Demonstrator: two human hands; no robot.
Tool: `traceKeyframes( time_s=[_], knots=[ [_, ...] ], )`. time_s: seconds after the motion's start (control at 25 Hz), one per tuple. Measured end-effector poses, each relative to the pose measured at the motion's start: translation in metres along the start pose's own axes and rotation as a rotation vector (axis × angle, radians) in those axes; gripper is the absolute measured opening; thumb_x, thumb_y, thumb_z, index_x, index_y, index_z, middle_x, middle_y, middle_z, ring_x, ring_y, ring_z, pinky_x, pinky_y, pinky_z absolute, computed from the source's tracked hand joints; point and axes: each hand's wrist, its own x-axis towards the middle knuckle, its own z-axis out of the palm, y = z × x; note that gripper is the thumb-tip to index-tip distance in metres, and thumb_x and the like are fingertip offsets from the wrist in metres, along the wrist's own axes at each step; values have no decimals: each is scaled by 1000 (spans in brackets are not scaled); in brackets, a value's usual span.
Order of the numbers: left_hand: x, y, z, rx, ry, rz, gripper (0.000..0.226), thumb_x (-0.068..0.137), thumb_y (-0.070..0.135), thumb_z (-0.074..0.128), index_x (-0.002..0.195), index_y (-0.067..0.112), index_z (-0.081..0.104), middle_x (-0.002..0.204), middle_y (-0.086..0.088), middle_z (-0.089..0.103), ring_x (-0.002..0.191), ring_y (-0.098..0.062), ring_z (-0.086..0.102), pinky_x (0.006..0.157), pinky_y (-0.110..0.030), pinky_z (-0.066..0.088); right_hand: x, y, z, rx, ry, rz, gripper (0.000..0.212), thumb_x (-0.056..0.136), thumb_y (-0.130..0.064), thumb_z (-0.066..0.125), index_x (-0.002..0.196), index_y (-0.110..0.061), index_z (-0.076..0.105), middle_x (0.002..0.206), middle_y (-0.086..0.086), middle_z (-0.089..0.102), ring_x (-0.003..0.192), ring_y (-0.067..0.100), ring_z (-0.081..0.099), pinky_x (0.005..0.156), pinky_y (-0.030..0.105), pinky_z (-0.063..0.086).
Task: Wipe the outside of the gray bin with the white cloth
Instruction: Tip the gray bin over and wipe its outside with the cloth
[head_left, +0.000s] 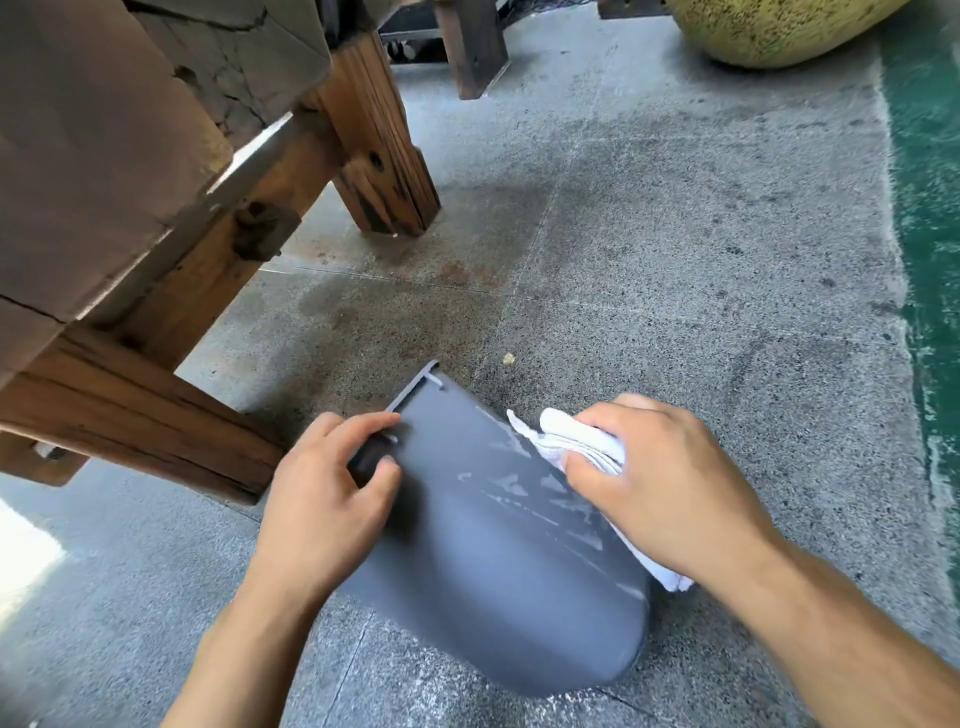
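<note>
Gray bin (493, 561) on its side on speckled concrete floor (675, 260), beside wooden bench (156, 234). Left hand (332, 499) curled around bin's rim, fingers closed on it. Right hand (660, 483) bunching white cloth (576, 441) against streaked outer wall, fingers pressed together. No readable writing.

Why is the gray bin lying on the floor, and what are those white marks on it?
The gray bin lies tipped on its side. The left hand grips its rim and the right hand presses the white cloth on it. Pale streaks mark its outer wall beside the cloth; I cannot tell what they are.
</note>
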Motion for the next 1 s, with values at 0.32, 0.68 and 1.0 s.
traceKeyframes(
  time_s=[0.32, 0.68, 1.0],
  knots=[
    [3, 9, 1, -4, -78, -85, 28, 94, 44, 61, 78, 21, 66, 60, -1, 67, 64, -16, 67, 65, -35, 51, -4, -7, 22, 102, 14, -70, 12, 96, -36, 57, 104, -27, 57, 100, -6, 59, 92, 22, 59, 79, 38, 48],
    [12, 4, -1, -339, -309, -82, 37, 91, 43, 65, 68, 14, 68, 56, -1, 57, 57, -12, 49, 62, -32, 40, -11, -24, 56, 190, 21, -609, 35, 87, -4, 66, 115, -25, 72, 110, -1, 59, 98, 25, 56, 83, 48, 49],
    [25, -4, -3, -97, -201, -15, 39, 97, 35, 65, 68, 8, 65, 68, -4, 60, 70, -29, 57, 68, -39, 44, -30, -7, 75, 69, -172, -638, 54, 75, -2, 42, 109, -30, 74, 120, -4, 61, 114, 19, 52, 95, 40, 48]
  ],
)
